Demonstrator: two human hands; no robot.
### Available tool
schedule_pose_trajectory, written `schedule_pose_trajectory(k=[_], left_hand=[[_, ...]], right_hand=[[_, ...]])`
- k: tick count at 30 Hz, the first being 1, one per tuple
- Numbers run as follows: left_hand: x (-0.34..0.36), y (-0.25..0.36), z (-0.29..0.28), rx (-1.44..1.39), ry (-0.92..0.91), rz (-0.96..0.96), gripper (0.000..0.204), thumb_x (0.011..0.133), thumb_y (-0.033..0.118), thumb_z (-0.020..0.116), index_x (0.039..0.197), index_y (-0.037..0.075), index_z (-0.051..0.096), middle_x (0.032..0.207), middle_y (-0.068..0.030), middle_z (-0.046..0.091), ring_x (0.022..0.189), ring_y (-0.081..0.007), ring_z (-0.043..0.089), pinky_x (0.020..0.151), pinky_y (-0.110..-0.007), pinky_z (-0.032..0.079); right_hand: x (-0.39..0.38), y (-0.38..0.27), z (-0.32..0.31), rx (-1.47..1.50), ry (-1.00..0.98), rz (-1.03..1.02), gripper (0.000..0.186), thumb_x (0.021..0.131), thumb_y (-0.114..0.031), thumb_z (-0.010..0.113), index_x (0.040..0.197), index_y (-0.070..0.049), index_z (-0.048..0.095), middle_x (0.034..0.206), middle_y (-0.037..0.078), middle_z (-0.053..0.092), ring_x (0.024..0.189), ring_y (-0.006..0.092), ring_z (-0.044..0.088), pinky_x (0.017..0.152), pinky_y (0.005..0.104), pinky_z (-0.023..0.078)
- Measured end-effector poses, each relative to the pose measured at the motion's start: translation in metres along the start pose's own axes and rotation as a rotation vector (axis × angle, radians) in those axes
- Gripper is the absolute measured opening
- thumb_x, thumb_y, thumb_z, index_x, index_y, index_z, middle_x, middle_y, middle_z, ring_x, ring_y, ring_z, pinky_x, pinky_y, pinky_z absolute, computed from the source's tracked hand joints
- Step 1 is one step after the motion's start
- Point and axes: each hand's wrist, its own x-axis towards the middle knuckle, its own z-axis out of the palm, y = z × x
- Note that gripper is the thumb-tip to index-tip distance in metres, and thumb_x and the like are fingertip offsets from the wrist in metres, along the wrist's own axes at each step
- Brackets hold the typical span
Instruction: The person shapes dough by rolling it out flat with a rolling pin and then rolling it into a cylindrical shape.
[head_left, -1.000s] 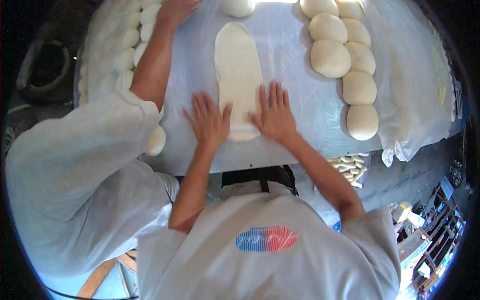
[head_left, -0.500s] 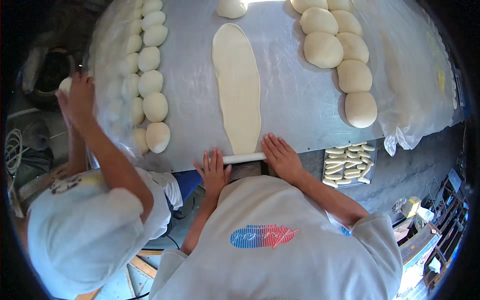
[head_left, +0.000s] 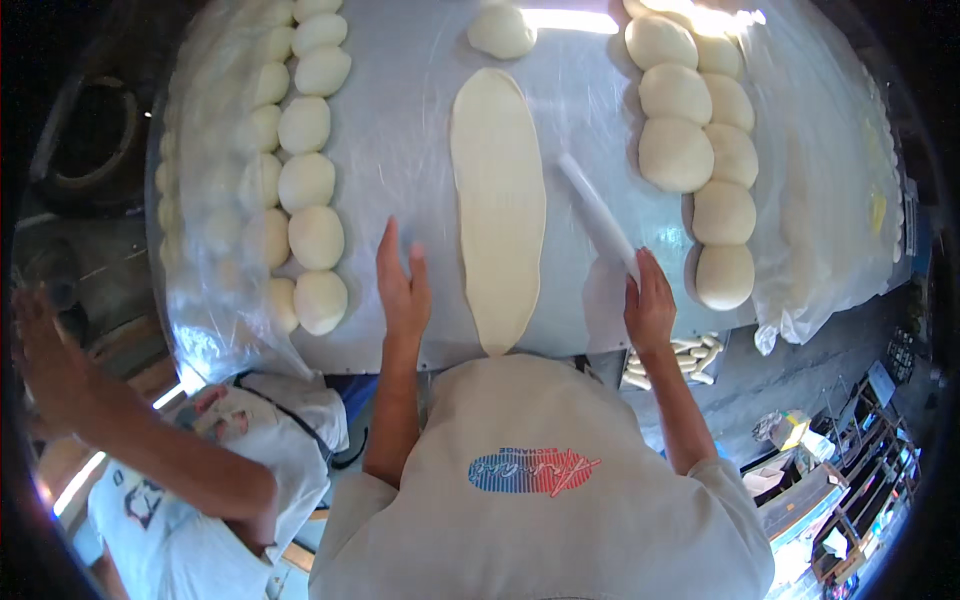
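Observation:
A long, flattened sheet of dough (head_left: 497, 200) lies on the metal table (head_left: 400, 120), its near end close to the front edge. My right hand (head_left: 648, 300) grips one end of a white rolling pin (head_left: 595, 205), which slants forward and left, beside the sheet's right side. To the sheet's left, my left hand (head_left: 405, 280) is open and upright, fingers apart, holding nothing. A round dough ball (head_left: 500, 32) rests beyond the sheet's far end.
Dough-ball rows (head_left: 316, 235) (head_left: 673, 155) flank the sheet, with plastic covers (head_left: 820, 200) at the sides. Below the right front edge is a tray of dough sticks (head_left: 688, 358). A co-worker's arm (head_left: 160, 460) extends at left; cluttered shelving (head_left: 850, 480) stands lower right.
The rolling pin has left the sheet's near end and now angles out rightward in my right hand. My left hand has let go and moved up. The co-worker's hands have moved lower left.

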Motion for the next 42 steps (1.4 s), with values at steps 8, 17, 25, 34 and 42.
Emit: schedule_pose_trajectory(k=[8, 17, 25, 34, 42], left_hand=[[0.197, 0.004, 0.103, 0.318, -0.038, 0.300, 0.052, 0.095, 0.032, 0.051, 0.134, -0.001, 0.044, 0.141, -0.0193, 0.043, 0.134, -0.0348, 0.036, 0.111, -0.053, 0.021], [0.223, 0.008, 0.104, 0.199, -0.071, 0.443, 0.017, 0.091, 0.015, 0.061, 0.102, 0.005, 0.054, 0.127, -0.0154, 0.057, 0.123, -0.0299, 0.051, 0.105, -0.051, 0.031], [0.154, 0.106, -0.017, -0.449, -0.460, 0.015, 0.011, 0.092, 0.009, 0.060, 0.097, 0.001, 0.055, 0.085, -0.0026, 0.062, 0.077, -0.0070, 0.055, 0.070, -0.024, 0.046], [0.079, 0.224, -0.138, -0.631, -0.340, 0.228, 0.015, 0.090, 0.011, 0.065, 0.099, 0.001, 0.061, 0.087, -0.0020, 0.064, 0.081, -0.0069, 0.058, 0.071, -0.021, 0.044], [0.129, 0.300, -0.138, -0.611, -0.050, 0.484, 0.020, 0.089, 0.017, 0.068, 0.100, 0.001, 0.064, 0.084, -0.0006, 0.064, 0.073, -0.0056, 0.055, 0.065, -0.019, 0.042]], right_hand=[[0.166, -0.090, 0.068, 0.234, 0.145, -0.263, 0.049, 0.081, -0.010, 0.063, 0.127, 0.001, 0.049, 0.132, 0.025, 0.046, 0.126, 0.0423, 0.042, 0.104, 0.0509, 0.035], [0.276, -0.100, 0.120, 0.148, 0.171, -0.348, 0.023, 0.086, -0.014, 0.064, 0.102, -0.001, 0.055, 0.117, 0.022, 0.056, 0.112, 0.0401, 0.052, 0.096, 0.0473, 0.041], [0.206, -0.129, -0.029, 1.114, -0.331, 0.062, 0.020, 0.089, -0.016, 0.067, 0.096, -0.001, 0.057, 0.081, 0.002, 0.061, 0.078, 0.0067, 0.058, 0.068, 0.0227, 0.047], [0.156, -0.187, -0.178, 1.207, -0.304, -0.257, 0.020, 0.086, -0.014, 0.070, 0.098, -0.002, 0.060, 0.083, 0.002, 0.064, 0.076, 0.0061, 0.059, 0.065, 0.0209, 0.047], [0.215, -0.213, -0.255, 1.072, -0.087, -0.383, 0.017, 0.086, -0.012, 0.069, 0.098, -0.003, 0.061, 0.084, 0.000, 0.065, 0.078, 0.0062, 0.059, 0.066, 0.0210, 0.046]])
